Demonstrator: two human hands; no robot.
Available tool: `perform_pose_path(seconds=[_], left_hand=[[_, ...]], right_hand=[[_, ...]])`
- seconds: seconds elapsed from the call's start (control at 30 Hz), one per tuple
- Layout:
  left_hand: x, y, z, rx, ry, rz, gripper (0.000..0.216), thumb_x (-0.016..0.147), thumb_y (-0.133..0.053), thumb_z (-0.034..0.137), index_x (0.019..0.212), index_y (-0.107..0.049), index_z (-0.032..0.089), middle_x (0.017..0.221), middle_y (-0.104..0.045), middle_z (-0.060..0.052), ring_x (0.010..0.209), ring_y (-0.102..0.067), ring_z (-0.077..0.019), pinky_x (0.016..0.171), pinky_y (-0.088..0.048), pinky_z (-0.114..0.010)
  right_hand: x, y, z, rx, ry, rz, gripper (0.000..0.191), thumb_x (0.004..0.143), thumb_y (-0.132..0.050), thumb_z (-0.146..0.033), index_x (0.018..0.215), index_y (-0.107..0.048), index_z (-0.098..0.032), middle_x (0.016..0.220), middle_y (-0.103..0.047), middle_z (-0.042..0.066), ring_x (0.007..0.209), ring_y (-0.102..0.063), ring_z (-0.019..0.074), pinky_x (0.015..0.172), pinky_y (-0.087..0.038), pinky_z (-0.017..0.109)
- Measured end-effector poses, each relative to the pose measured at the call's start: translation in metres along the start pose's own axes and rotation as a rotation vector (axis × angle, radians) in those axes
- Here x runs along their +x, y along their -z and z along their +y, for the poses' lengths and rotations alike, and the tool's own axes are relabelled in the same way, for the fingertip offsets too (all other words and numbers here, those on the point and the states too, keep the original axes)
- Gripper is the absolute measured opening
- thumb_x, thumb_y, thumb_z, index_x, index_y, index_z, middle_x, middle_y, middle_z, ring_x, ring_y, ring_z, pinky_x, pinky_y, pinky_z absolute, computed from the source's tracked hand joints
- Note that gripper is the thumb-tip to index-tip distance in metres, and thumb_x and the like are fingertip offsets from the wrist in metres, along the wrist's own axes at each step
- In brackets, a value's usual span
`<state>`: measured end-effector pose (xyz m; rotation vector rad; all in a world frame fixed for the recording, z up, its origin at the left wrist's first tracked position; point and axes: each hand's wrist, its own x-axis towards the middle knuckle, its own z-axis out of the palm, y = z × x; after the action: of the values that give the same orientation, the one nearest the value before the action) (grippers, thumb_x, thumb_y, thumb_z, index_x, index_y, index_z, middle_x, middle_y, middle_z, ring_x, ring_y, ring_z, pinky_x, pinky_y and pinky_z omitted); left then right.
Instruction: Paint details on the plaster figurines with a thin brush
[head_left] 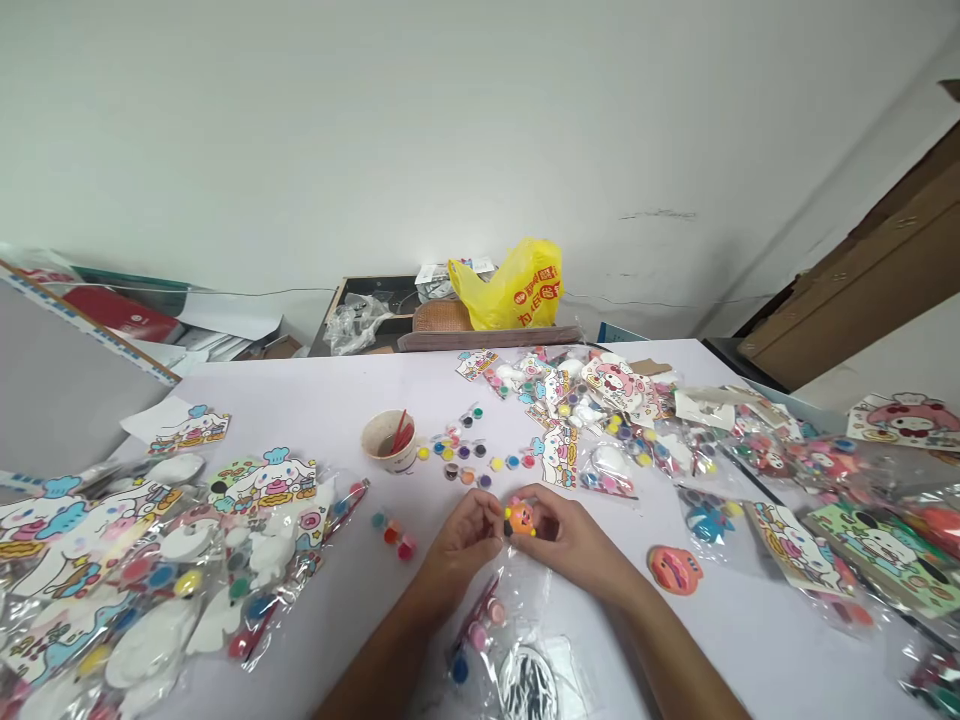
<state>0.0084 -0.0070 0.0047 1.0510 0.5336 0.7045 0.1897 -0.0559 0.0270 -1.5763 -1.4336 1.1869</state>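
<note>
A small orange painted figure (522, 517) with yellow and dark spots is held up between both hands over the near middle of the table. My right hand (574, 540) grips it from the right, thumb below and index finger above. Curled and closed, my left hand (466, 540) has its fingertips at the figure's left edge; what lies inside the curled fingers is hidden. Below the hands lies a clear plastic packet (529, 680) with a strip of paint pots (478, 635) beside it. Another paint pot strip (393, 535) lies left of my left hand.
A paper cup (388, 441) with red brushes stands beyond the hands, beside several paint pots (454, 450). Bagged craft kits (187, 540) cover the left side; more kits (615, 400) spread across the right. A pink painted piece (673, 570) lies right. Behind is a yellow bag (517, 290).
</note>
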Motion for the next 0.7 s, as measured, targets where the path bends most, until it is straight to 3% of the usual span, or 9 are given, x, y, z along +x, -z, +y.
perform_pose_path(seconds=[0.43,0.7], left_hand=[[-0.001,-0.001,0.001,0.009,0.029,0.042,0.019,0.078,-0.063,0.022,0.093,-0.051,0.020,0.078,-0.047,0.001,0.073,-0.044,-0.0142,0.071,-0.035,-0.026],[-0.003,-0.005,0.009,-0.014,0.085,-0.066,0.019,0.073,-0.064,0.020,0.087,-0.051,0.019,0.073,-0.049,0.002,0.069,-0.043,-0.0135,0.067,-0.035,-0.025]], right_hand=[[-0.005,0.011,-0.007,0.226,0.015,-0.209,0.028,0.076,-0.072,-0.025,0.102,-0.063,-0.022,0.081,-0.057,0.000,0.073,-0.050,0.0160,0.063,-0.041,0.026],[-0.009,0.015,-0.004,0.394,-0.080,-0.501,0.036,0.072,-0.078,-0.024,0.104,-0.063,-0.021,0.079,-0.056,-0.003,0.067,-0.049,0.0110,0.061,-0.039,0.022]])
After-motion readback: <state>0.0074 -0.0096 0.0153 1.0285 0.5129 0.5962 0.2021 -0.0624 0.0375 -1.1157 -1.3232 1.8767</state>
